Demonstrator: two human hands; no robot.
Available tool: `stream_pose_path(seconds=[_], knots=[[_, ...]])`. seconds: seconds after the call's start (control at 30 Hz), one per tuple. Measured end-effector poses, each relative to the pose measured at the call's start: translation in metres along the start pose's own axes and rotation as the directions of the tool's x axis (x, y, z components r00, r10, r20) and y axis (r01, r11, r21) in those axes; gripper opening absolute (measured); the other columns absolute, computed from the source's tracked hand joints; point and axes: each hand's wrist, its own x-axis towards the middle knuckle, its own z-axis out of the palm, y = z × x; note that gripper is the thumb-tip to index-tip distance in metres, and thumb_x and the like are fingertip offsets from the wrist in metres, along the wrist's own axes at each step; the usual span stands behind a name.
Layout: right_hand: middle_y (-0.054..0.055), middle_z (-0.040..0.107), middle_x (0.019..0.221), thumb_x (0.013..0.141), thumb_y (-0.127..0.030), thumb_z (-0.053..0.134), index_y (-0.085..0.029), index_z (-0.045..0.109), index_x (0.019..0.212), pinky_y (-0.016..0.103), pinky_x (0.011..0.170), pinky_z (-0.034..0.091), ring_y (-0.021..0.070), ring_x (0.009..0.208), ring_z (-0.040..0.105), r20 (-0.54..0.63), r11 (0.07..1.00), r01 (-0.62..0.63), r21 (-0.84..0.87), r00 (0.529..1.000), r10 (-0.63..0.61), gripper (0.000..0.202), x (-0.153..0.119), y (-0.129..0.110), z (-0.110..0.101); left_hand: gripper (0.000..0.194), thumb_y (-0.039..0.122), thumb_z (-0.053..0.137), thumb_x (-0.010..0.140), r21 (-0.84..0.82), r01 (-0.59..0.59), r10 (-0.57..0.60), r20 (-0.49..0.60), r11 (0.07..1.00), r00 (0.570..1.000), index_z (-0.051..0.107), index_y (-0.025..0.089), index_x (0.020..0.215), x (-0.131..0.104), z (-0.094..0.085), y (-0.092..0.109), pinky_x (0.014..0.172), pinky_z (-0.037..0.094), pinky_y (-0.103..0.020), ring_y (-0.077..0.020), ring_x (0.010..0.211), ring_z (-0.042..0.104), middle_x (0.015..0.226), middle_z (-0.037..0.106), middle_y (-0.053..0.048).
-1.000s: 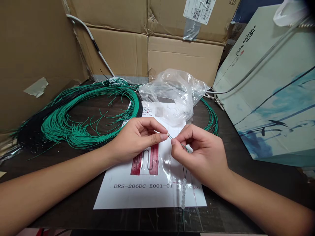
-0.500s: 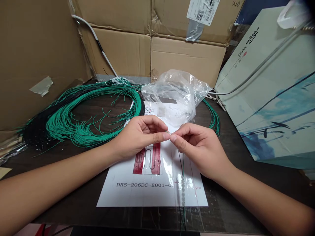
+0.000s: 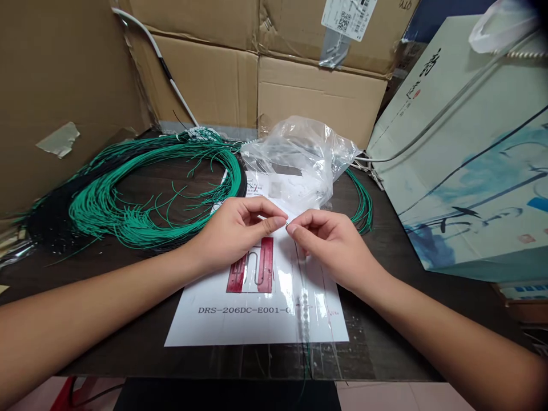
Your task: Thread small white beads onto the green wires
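My left hand is closed in a pinch over the printed sheet; the tiny thing between its finger and thumb is too small to name. Almost touching those fingertips, my right hand pinches the dark end of a thin wire. Below the hands, dark and green wires run down over the sheet through a row of small clear beads and past the table's front edge. The white sheet lies under clear film and bears a red-and-white picture with black print.
A large coil of green and black wires lies at left. A crumpled clear plastic bag sits behind my hands, with a smaller green wire bundle beside it. Cardboard stands at the back, a pale painted bag at right.
The view has shifted slightly, so most things sit a little further left and higher. My fingertips stay close together, and the pale piece seen between them earlier is now hidden.
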Motion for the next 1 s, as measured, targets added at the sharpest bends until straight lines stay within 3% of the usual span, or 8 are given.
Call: stream_pose_path(seconds=[0.17,0.37,0.57,0.77,1.0], knots=[[-0.005,0.050,0.058,0.081,-0.021,0.057,-0.017,0.058,0.068,0.023,0.054,0.034,0.0088,0.055,0.044,0.051,0.992,-0.118,0.040,0.992,0.116,0.013,-0.001,0.003,-0.003,0.021,0.036,0.068,0.089,0.001,0.013,-0.013,-0.174,1.000,0.985,0.065,0.017,0.082,0.004,-0.003,-0.004,0.068,0.046,-0.027,-0.0130,0.071,0.056,0.080,0.065,-0.003],[-0.003,0.048,0.058,0.078,-0.023,0.055,-0.018,0.052,0.062,0.024,0.052,0.031,0.0098,0.053,0.044,0.099,0.971,-0.194,0.138,0.978,0.181,0.017,-0.002,0.002,-0.004,0.015,0.033,0.062,0.095,-0.174,-0.019,-0.033,-0.287,0.985,0.957,0.057,0.019,0.089,0.007,-0.004,-0.011,0.065,0.046,-0.024,-0.0122,0.076,0.059,0.084,0.064,-0.002],[-0.003,0.048,0.058,0.076,-0.021,0.055,-0.018,0.052,0.062,0.025,0.054,0.033,0.0111,0.054,0.045,0.128,0.949,-0.222,0.225,0.972,0.197,0.015,-0.002,0.002,-0.005,0.016,0.033,0.065,0.093,-0.242,-0.046,-0.025,-0.285,0.969,0.958,0.057,0.020,0.089,0.006,-0.004,-0.011,0.065,0.047,-0.024,-0.0121,0.075,0.059,0.083,0.063,-0.001],[-0.002,0.051,0.056,0.074,-0.021,0.056,-0.018,0.055,0.060,0.024,0.050,0.030,0.0104,0.052,0.046,0.138,0.950,-0.234,0.205,0.968,0.208,0.015,-0.001,-0.001,-0.006,0.017,0.035,0.067,0.092,-0.255,-0.066,-0.009,-0.283,0.965,0.959,0.058,0.021,0.089,0.007,-0.005,-0.011,0.065,0.048,-0.023,-0.0120,0.074,0.059,0.081,0.062,-0.001],[-0.001,0.051,0.056,0.072,-0.022,0.056,-0.018,0.055,0.059,0.024,0.051,0.032,0.0105,0.052,0.046,0.131,0.945,-0.250,0.210,0.965,0.226,0.014,-0.001,0.000,-0.005,0.009,0.024,0.061,0.095,-0.233,-0.102,0.024,-0.313,0.967,0.950,0.058,0.019,0.089,0.009,-0.003,-0.012,0.062,0.049,-0.021,-0.0109,0.070,0.059,0.078,0.062,-0.001]])
